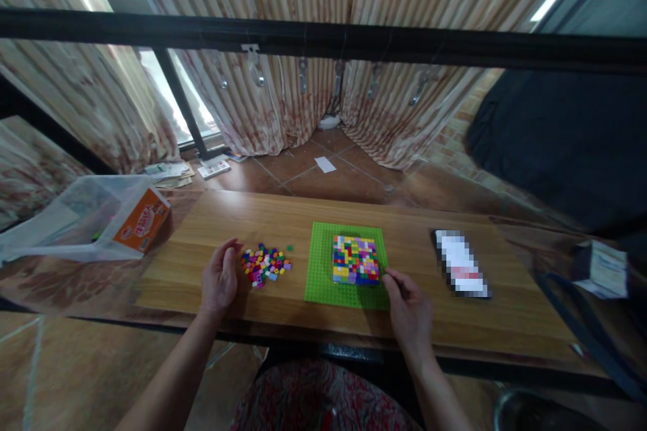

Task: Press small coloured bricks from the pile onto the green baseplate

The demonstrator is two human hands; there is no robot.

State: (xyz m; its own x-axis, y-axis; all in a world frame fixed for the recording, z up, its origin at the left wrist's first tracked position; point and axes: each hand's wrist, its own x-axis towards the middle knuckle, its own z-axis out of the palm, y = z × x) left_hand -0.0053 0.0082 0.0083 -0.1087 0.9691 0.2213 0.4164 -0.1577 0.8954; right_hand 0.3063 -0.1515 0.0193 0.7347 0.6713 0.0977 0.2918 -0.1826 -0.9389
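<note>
A multicoloured block of small toy bricks (355, 260) is built up on a green baseplate (318, 283) on the wooden table. My right hand (408, 303) is at the block's lower right edge, over the plate's right side. Its thumb and forefinger are pinched together; whatever lies between them is too small to make out. Left of the plate lies a loose pile of small bricks (265, 264) in many colours. Beside that pile rests my left hand (220, 277), on its edge with fingers loosely curved and apart from the thumb. Nothing shows in it.
On the right of the table (283, 215) lies a phone (461, 264) with a blurred screen. A clear plastic bin (101, 215) with an orange label stands at the left. A dark metal bar (323, 44) crosses above the table's far side, before the curtains.
</note>
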